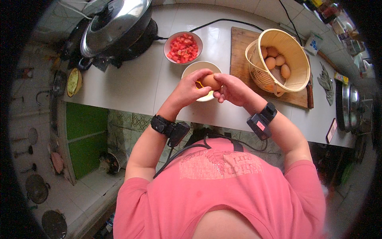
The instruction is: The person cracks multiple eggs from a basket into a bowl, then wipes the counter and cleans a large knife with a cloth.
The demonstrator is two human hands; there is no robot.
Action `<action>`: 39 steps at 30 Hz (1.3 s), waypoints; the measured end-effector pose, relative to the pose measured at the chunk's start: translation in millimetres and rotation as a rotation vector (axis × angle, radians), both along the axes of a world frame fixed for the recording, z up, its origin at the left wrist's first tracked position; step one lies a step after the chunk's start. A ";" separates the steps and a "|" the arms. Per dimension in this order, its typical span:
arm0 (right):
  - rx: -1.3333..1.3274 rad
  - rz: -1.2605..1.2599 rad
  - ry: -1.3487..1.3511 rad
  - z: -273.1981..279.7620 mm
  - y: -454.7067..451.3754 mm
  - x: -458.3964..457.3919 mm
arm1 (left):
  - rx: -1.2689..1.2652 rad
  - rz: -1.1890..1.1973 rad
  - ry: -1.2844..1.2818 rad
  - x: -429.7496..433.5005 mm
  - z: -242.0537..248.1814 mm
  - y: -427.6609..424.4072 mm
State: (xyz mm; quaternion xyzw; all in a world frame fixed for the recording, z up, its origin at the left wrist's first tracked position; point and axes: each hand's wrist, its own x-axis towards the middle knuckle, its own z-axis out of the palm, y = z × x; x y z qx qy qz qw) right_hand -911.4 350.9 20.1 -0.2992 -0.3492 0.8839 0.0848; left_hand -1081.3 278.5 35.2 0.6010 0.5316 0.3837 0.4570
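A brown egg (pixel 210 82) is held over a pale bowl (pixel 200 64) between my two hands. My left hand (pixel 191 88) has its fingertips on the egg's left side. From the other side, the thumb and fingers of my right hand (pixel 235 89) grip it. Yellow egg yolk (pixel 198 85) shows inside the bowl, partly covered by my left hand. Whether the shell of the held egg is cracked cannot be seen. Just behind stands a bowl (pixel 166 53) of diced red tomato (pixel 183 47).
At right, a woven basket (pixel 301 80) with several brown eggs (pixel 270 63) sits on a wooden cutting board (pixel 238 44); a knife handle (pixel 310 95) lies by it. A lidded pan (pixel 119 27) stands back left on the white counter (pixel 134 89). A phone (pixel 331 130) lies near the right edge.
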 end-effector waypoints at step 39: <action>0.725 0.084 -0.386 9.0 1.1 -27.9 | 0.335 0.146 0.556 19.6 -24.2 1.8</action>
